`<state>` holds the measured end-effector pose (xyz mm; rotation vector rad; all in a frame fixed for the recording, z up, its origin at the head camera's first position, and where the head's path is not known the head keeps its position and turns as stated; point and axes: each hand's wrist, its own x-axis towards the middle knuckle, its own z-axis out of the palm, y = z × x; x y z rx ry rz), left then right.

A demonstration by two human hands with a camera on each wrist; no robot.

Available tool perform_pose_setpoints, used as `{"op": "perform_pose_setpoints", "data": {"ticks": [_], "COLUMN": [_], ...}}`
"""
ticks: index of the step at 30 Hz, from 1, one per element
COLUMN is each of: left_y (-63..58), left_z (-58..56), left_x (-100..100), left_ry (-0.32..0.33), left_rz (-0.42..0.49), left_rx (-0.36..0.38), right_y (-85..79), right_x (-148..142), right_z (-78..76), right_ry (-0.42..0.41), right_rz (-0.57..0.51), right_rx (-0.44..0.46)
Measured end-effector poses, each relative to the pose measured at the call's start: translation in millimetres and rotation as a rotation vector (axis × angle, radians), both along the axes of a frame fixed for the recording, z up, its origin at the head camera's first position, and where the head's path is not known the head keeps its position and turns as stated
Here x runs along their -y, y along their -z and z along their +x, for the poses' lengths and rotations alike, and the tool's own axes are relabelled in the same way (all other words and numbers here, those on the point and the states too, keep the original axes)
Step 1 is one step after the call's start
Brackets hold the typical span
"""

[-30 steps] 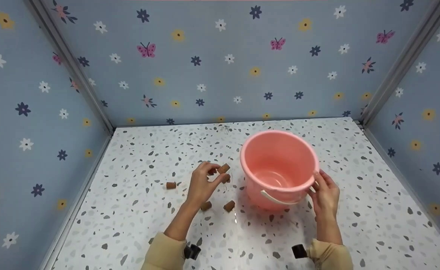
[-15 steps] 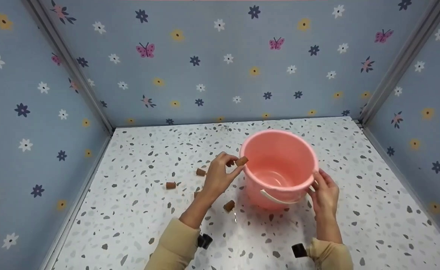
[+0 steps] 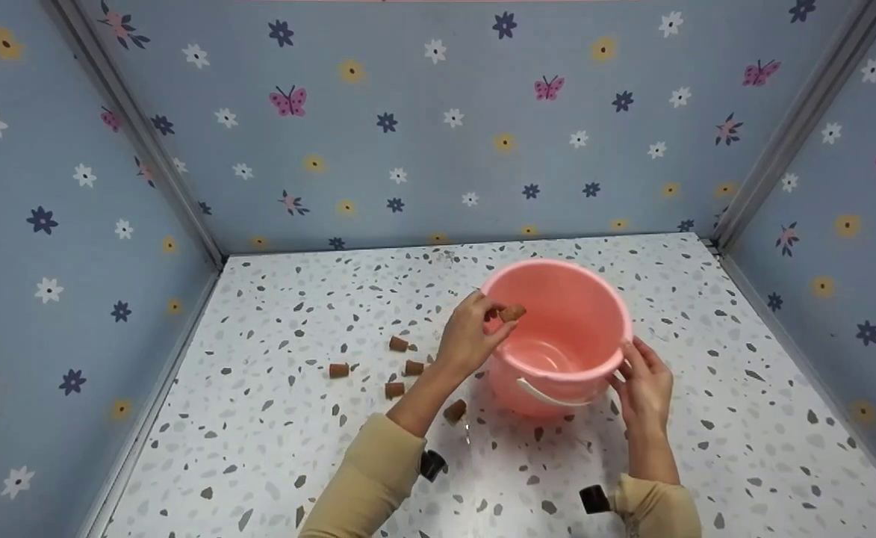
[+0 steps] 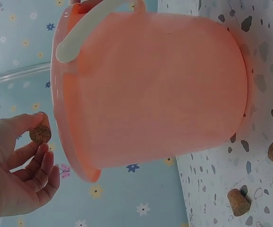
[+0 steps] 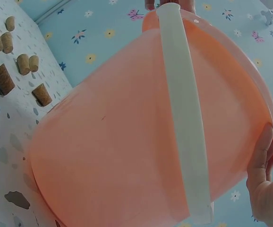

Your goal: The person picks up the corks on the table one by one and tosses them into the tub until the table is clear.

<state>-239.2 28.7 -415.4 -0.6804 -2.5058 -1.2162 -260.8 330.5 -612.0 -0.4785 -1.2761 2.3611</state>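
A tapered brown cork (image 3: 512,313) is pinched between the thumb and fingers of my left hand (image 3: 467,338), over the left rim of a pink bucket (image 3: 546,403). In the left wrist view the cork (image 4: 40,133) is just outside the rim line, its round end facing the camera. My right hand (image 3: 648,385) grips the bucket's right rim, thumb and fingers on either side of it, as the right wrist view shows. The bucket stands upright, its white handle (image 3: 553,397) hanging down at the front. No corks show on its visible inner bottom.
Several more corks lie on the speckled white tabletop (image 3: 273,448) left of the bucket, among them one cork (image 3: 339,370) farthest left and another (image 3: 455,411) near the bucket's base. Blue flowered panels (image 3: 438,149) enclose the back and both sides.
My left hand has carried the cork from the tabletop left of the bucket up and rightward to over its rim. The right hand and bucket have stayed put.
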Motion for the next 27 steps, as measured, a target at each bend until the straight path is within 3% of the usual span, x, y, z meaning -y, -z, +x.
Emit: {"op": "perform_pose_setpoints", "data": {"ticks": [5, 9, 11, 14, 16, 20, 23, 27], "left_y": [-3.3, -4.9, -5.3, -6.0, -6.4, -6.8, -6.3, -5.8], "left_z": [-2.8, -4.3, -4.3, -3.8, -3.1, -2.4, -2.3, -1.6], "left_x": [-10, -17, -20, -24, -26, -27, -26, -22], "left_ry": [0.0, 0.005, 0.01, 0.014, 0.013, 0.009, 0.009, 0.001], "left_rz": [-0.018, -0.047, -0.058, -0.076, -0.089, -0.109, -0.101, -0.068], "left_rx": [0.008, -0.019, -0.018, 0.019, 0.056, 0.079, 0.055, 0.033], "right_y": [-11.0, -50.9, -78.5, -92.3, -84.4, -40.7, -13.9, -2.7], "right_x": [4, 19, 32, 39, 36, 16, 5, 3], "right_z": [5.9, 27.0, 40.5, 47.5, 43.8, 22.8, 9.5, 4.1], "right_ry": [-0.034, -0.077, -0.087, -0.082, -0.073, -0.062, -0.047, -0.019], "right_rz": [0.0, -0.043, -0.054, -0.032, -0.032, -0.023, -0.006, 0.029], "right_rx": [0.021, 0.024, 0.046, 0.052, 0.041, 0.004, -0.027, -0.051]}}
